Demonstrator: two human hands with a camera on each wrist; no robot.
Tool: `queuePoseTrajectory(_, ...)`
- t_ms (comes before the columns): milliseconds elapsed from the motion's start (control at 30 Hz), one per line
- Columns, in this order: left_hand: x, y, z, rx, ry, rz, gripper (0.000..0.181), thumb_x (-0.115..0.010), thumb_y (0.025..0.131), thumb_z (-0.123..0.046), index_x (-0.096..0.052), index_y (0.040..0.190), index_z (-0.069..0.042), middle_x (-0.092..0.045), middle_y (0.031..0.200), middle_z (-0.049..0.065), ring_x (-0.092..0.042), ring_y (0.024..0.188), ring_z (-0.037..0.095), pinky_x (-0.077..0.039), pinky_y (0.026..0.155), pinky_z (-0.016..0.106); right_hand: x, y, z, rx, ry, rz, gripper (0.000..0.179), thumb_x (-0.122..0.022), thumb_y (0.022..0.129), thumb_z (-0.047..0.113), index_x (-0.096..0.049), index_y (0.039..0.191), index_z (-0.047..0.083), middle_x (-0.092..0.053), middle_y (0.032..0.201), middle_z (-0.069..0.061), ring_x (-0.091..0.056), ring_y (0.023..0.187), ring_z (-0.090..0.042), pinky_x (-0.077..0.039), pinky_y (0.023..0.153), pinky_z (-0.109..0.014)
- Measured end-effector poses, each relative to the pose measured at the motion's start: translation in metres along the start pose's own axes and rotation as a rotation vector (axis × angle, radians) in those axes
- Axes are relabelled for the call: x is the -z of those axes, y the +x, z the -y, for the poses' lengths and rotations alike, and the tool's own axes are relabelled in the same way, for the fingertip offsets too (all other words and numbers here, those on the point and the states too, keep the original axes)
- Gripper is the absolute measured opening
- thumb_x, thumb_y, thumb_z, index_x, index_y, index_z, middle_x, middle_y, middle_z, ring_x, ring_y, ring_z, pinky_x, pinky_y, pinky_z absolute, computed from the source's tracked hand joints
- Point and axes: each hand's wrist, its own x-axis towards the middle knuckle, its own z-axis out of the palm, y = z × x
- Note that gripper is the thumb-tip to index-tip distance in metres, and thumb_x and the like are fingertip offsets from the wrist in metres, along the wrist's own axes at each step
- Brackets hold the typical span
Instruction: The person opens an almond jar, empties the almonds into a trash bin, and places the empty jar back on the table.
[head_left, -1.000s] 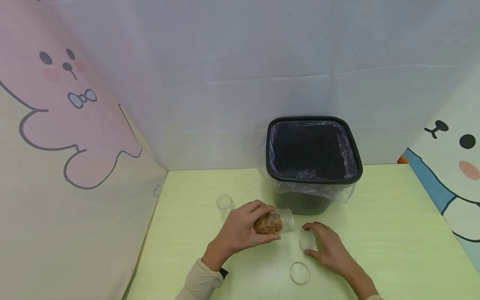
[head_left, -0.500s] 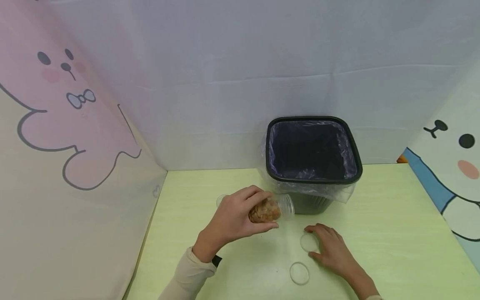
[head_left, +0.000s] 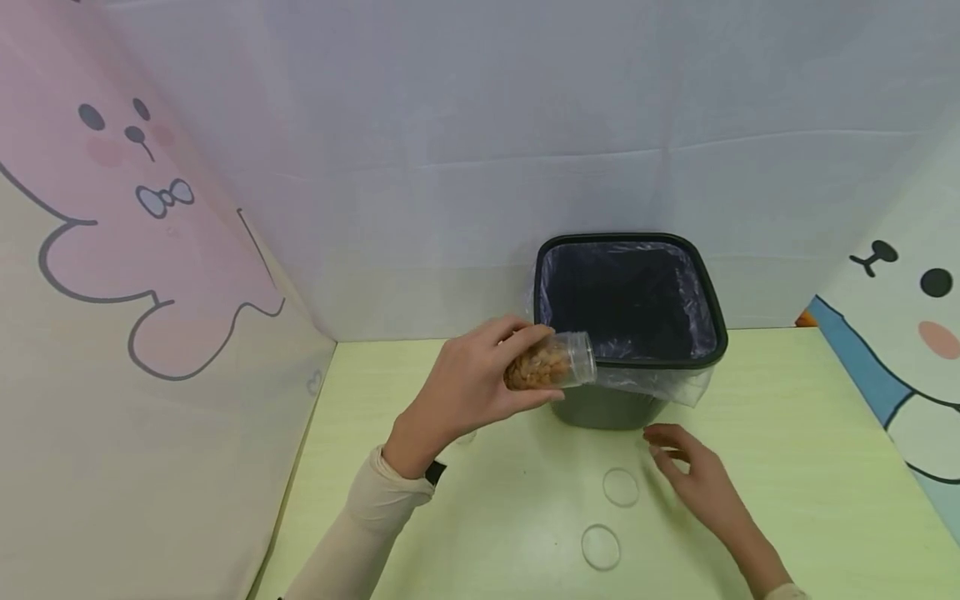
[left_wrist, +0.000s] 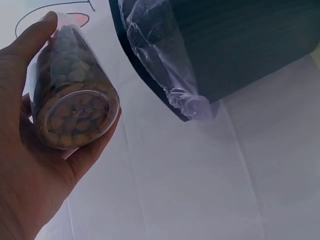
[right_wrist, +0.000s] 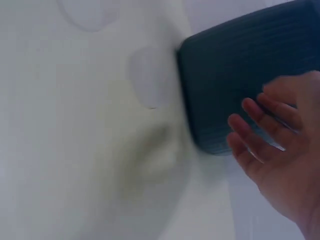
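My left hand [head_left: 472, 375] grips a clear plastic jar [head_left: 551, 362] part full of brown nuggets, possibly nuts or dry kibble. The jar lies on its side, its uncapped mouth pointing right at the front left of the bin's rim. In the left wrist view the jar's base [left_wrist: 77, 119] faces the camera, with fingers and thumb around the wall. My right hand [head_left: 697, 475] hovers with loosely bent fingers, holding nothing, in front of the bin. Left of it two clear round lids, one farther [head_left: 620, 487] and one nearer [head_left: 601, 547], lie on the table.
A dark square bin [head_left: 611, 408] with a clear plastic liner [head_left: 675, 385] stands at the back of the pale yellow table [head_left: 787, 433]. Behind my left wrist, a second clear container [head_left: 467, 437] is mostly hidden. Printed cloth walls [head_left: 450, 208] enclose the table.
My left hand has raised the jar from over the table to the bin's rim. My right hand has released the farther lid, leaving it on the table, and moved right and away toward the bin.
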Motion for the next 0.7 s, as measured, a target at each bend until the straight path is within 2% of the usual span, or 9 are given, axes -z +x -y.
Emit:
queuePoseTrajectory(67,0.002,0.007,0.001,0.008,0.013,0.0,0.064,-0.074,0.078,-0.061,-0.064,0.128,-0.022,-0.062,0.114,-0.004,-0.062,0.091,0.008,-0.054,0.068,0.024,0.015,0.007,0.008,-0.036,0.067,-0.072,0.024,-0.055,0.101,0.015,-0.063,0.123,0.011,-0.07,0.115,-0.003,-0.06,0.1,0.011,-0.05,0.082,-0.011)
queuePoseTrajectory(133,0.002,0.014,0.002,0.011,0.023,0.0,0.064,-0.076,0.077,-0.059,-0.063,0.128,-0.023,-0.062,0.113,-0.004,-0.061,0.09,0.009,-0.054,0.067,0.024,0.031,0.013,0.016,-0.063,0.136,-0.161,0.024,-0.053,0.102,0.013,-0.062,0.123,0.007,-0.069,0.11,0.004,-0.061,0.096,0.011,-0.049,0.079,-0.007)
queuePoseTrajectory(233,0.0,0.022,0.003,0.0,0.027,0.0,0.063,-0.078,0.077,-0.056,-0.063,0.129,-0.022,-0.062,0.113,-0.003,-0.061,0.09,0.01,-0.053,0.067,0.024,0.053,0.023,0.028,-0.074,0.242,-0.282,0.027,-0.05,0.103,0.011,-0.059,0.126,0.0,-0.066,0.109,0.012,-0.065,0.094,0.004,-0.052,0.078,-0.008)
queuePoseTrajectory(300,-0.001,0.027,0.005,-0.008,0.035,-0.002,0.062,-0.078,0.078,-0.055,-0.064,0.128,-0.022,-0.062,0.114,-0.003,-0.061,0.09,0.01,-0.053,0.069,0.024,0.067,0.029,0.035,-0.074,0.297,-0.328,0.03,-0.048,0.103,0.011,-0.057,0.129,0.0,-0.064,0.112,0.012,-0.066,0.096,0.001,-0.052,0.078,-0.009)
queuePoseTrajectory(467,-0.004,0.035,0.009,-0.022,0.049,-0.008,0.061,-0.077,0.078,-0.056,-0.064,0.127,-0.021,-0.061,0.112,-0.003,-0.059,0.088,0.01,-0.052,0.067,0.025,0.094,0.046,0.049,-0.023,0.351,-0.362,0.034,-0.048,0.104,0.012,-0.055,0.136,0.001,-0.062,0.124,0.003,-0.066,0.101,-0.003,-0.052,0.081,-0.009)
queuePoseTrajectory(600,-0.006,0.04,0.011,-0.034,0.074,-0.002,0.061,-0.076,0.079,-0.056,-0.064,0.128,-0.021,-0.06,0.112,-0.003,-0.057,0.085,0.01,-0.051,0.066,0.025,0.107,0.057,0.058,0.012,0.303,-0.355,0.035,-0.048,0.104,0.013,-0.055,0.137,0.004,-0.062,0.126,0.005,-0.066,0.099,-0.001,-0.052,0.08,-0.008)
queuePoseTrajectory(700,-0.008,0.044,0.014,-0.042,0.109,0.004,0.061,-0.075,0.08,-0.056,-0.062,0.13,-0.021,-0.061,0.113,-0.002,-0.058,0.086,0.011,-0.051,0.067,0.025,0.112,0.063,0.064,0.001,0.27,-0.328,0.036,-0.049,0.103,0.015,-0.055,0.138,0.007,-0.061,0.128,0.004,-0.065,0.097,0.002,-0.052,0.079,-0.007)
